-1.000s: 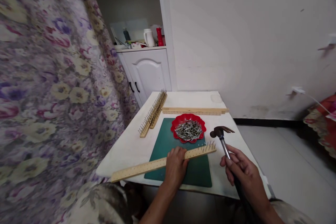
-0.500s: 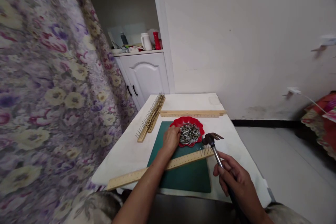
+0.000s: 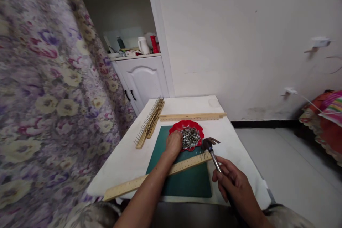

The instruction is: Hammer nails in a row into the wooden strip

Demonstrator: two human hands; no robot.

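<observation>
My left hand (image 3: 174, 143) reaches over the green cutting mat (image 3: 184, 180) into the red dish (image 3: 187, 127) of loose steel nails (image 3: 190, 137), fingers curled at the pile; what they pinch is hidden. My right hand (image 3: 232, 181) is closed on the handle of a claw hammer (image 3: 210, 145), whose head hovers just above the right end of a long wooden strip (image 3: 157, 177). That strip lies slantwise across the mat, with a few nails standing at its right end.
A wooden strip full of upright nails (image 3: 149, 123) lies at the table's left side, and plain strips (image 3: 192, 116) lie at the back. A floral curtain (image 3: 53, 89) hangs on the left. White wall and a cabinet (image 3: 141, 78) stand behind the white table (image 3: 125, 160).
My left hand left the long strip and went forward to the red dish of nails. The hammer in my right hand drifted slightly left, toward the strip's nailed end.
</observation>
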